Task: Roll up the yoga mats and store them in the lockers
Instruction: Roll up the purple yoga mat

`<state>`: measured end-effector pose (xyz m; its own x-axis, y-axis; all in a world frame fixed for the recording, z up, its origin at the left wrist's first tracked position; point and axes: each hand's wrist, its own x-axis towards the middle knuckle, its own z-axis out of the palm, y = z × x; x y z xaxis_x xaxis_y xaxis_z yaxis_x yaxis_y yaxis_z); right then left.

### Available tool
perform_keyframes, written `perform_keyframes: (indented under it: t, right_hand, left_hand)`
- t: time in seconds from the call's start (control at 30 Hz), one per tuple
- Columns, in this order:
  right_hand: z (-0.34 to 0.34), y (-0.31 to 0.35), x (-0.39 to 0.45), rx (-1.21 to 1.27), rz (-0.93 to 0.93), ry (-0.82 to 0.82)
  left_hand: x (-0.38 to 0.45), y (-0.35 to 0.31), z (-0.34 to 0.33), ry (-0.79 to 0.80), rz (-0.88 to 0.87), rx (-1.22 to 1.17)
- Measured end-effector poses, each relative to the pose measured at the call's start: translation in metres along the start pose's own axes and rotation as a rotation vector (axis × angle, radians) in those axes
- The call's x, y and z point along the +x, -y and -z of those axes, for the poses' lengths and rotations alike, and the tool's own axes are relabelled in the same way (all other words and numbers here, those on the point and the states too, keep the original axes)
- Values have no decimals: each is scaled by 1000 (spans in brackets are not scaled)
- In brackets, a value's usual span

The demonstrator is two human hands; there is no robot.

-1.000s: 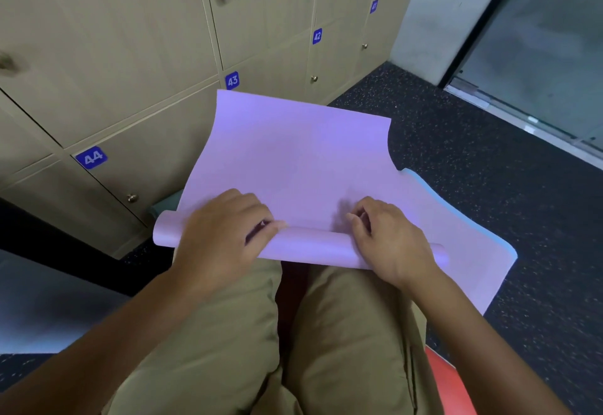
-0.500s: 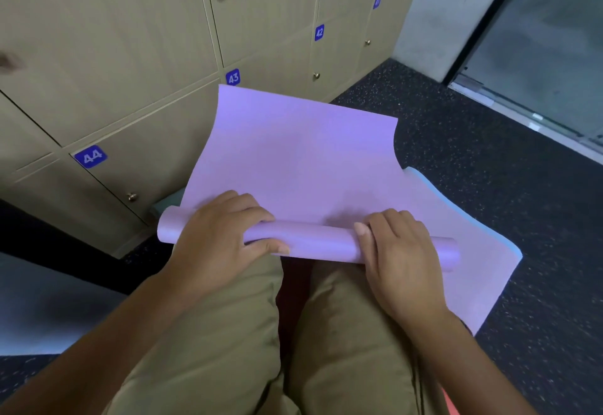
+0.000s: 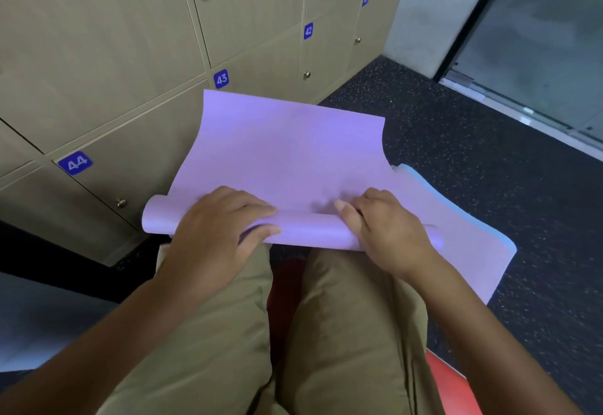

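**On the lap, a roll just begun**

Across the knees of a seated person lies a purple yoga mat (image 3: 287,153), its near end wound into a thin roll (image 3: 310,227) that rests on tan trousers (image 3: 228,333). Its unrolled length runs away toward the lockers (image 3: 98,55), the far edge curling up just below the door numbered 43. A pale blue edge (image 3: 421,179) shows beside and under the mat on the right; whether it is the mat's underside or a second mat cannot be told.

Both hands grip the roll. The left hand (image 3: 218,228) curls over it near its left end, thumb along the front. The right hand (image 3: 381,225) curls over it toward the right end, fingers bent on top.

Judging by how thin the roll is, most of the rolling remains, and storing has not started; every locker door in view is closed.

To do this step well, both hands should turn together at even pressure, so the ends stay level and the roll does not cone. Keeping it tight from the first turns matters, since a loose core would likely make a fat bundle that fits a locker badly. The wavy right side of the mat may need straightening as it feeds in.
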<state>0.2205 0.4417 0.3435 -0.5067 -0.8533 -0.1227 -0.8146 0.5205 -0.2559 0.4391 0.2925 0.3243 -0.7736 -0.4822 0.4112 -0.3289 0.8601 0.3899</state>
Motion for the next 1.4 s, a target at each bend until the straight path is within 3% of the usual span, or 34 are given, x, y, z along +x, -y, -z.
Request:
perform_keyframes:
  t: [0.13,0.33,0.5,0.6,0.7,0.9,1.07,1.27,1.4]
  right_hand:
    - [4,5,5,31,-13,40]
    - [-18,-1,-4,26,112,-427]
    - [-26,3,-18,99,139,-515]
    - [-33,2,-21,150,114,-510]
    - [-34,0,-14,160,92,-497]
    - [-21,1,8,128,47,-334]
    - [-14,-2,22,191,50,-210]
    - [-17,-2,22,190,140,-291]
    - [-18,-5,17,156,187,-339]
  left_hand:
    - [-7,-3,-6,-6,25,45]
    - [10,7,-13,6,4,61]
    - [32,6,-5,151,131,-8]
    - [46,7,0,280,264,-59]
    - [53,8,-1,307,289,-64]
    - [36,4,-15,3,23,-1]
    - [24,12,-22,32,-47,123]
    - [35,23,-27,-34,-103,149]
    - [46,24,-24,72,-74,146]
